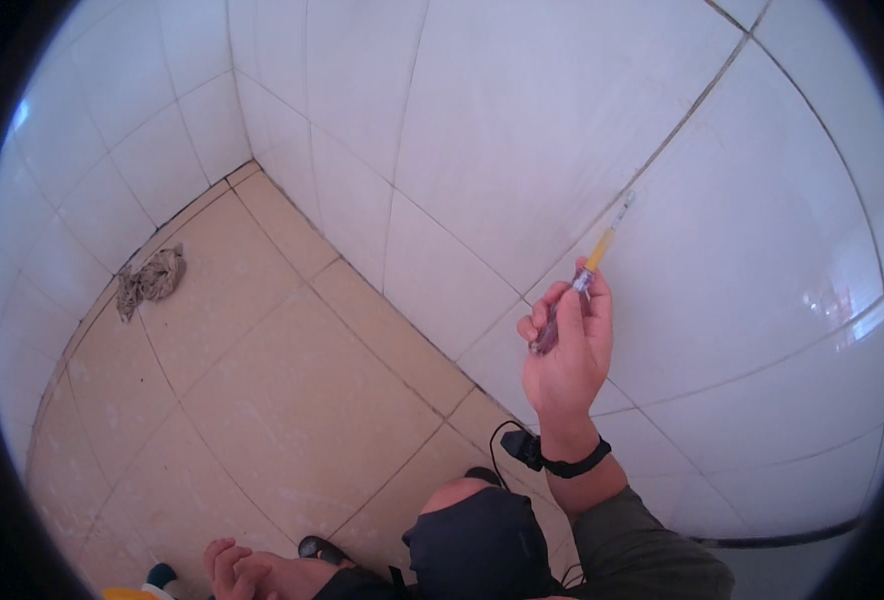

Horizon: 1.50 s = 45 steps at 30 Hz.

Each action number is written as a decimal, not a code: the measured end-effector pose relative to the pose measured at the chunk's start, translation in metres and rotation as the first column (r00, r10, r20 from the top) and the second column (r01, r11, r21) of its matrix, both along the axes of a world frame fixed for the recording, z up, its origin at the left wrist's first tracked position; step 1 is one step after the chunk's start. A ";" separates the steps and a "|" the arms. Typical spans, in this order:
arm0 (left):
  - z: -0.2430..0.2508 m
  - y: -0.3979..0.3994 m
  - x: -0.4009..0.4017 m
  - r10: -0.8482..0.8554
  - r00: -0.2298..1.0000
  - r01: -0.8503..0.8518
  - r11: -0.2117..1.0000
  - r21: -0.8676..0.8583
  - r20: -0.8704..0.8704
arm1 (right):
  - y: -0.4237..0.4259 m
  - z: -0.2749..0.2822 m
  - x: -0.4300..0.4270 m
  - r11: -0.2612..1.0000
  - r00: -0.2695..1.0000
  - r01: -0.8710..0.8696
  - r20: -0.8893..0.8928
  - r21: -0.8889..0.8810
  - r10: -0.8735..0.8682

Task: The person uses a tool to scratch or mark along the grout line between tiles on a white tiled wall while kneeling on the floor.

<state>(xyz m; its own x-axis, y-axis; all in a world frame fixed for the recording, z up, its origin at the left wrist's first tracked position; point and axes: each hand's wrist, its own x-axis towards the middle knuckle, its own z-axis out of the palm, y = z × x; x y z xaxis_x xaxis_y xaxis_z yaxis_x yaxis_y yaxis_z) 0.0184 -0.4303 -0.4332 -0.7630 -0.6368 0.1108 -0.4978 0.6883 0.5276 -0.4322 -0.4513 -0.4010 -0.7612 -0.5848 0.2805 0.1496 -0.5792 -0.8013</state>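
My right hand (573, 337) grips a screwdriver (599, 251) by its translucent purplish handle. A yellow sleeve covers part of the shaft, and the pale tip points up and away from me. That tip is beside a dark joint line (652, 159) between white wall tiles (532, 112); whether it touches the tile I cannot tell. Low in the picture, my left hand (235, 570) is loosely curled in front of my body, with no object visible in it. Its lower part is cut off by the picture's edge.
A crumpled grey-brown rag (153, 276) lies on the beige tiled floor (262, 375) by the left wall. A black device (520, 448) with a cable is at my right wrist strap (580, 461). My knee (479, 544) and a dark shoe (322, 550) are below. A dark-capped object (161, 575) stands bottom left.
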 end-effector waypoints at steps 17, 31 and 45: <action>0.004 0.003 -0.007 0.003 1.000 -0.004 0.999 0.036 0.010 | -0.029 0.066 -0.009 0.995 0.998 0.007 -0.056 -0.103 -0.013; 0.002 0.001 -0.006 -0.001 0.999 0.000 0.999 -0.038 -0.035 | -0.025 0.075 -0.005 0.989 0.999 -0.003 -0.044 -0.150 -0.004; -0.015 0.001 0.000 0.030 0.989 -0.043 0.996 -0.083 -0.148 | 0.013 -0.102 -0.011 0.917 0.999 -0.039 0.003 0.398 0.041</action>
<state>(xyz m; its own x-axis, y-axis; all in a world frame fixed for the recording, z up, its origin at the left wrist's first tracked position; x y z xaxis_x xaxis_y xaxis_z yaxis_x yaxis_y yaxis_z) 0.0187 -0.4292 -0.4477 -0.7110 -0.6473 0.2748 -0.4453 0.7168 0.5366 -0.4428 -0.4381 -0.5032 -0.7338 -0.6790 0.0223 0.1613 -0.2061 -0.9652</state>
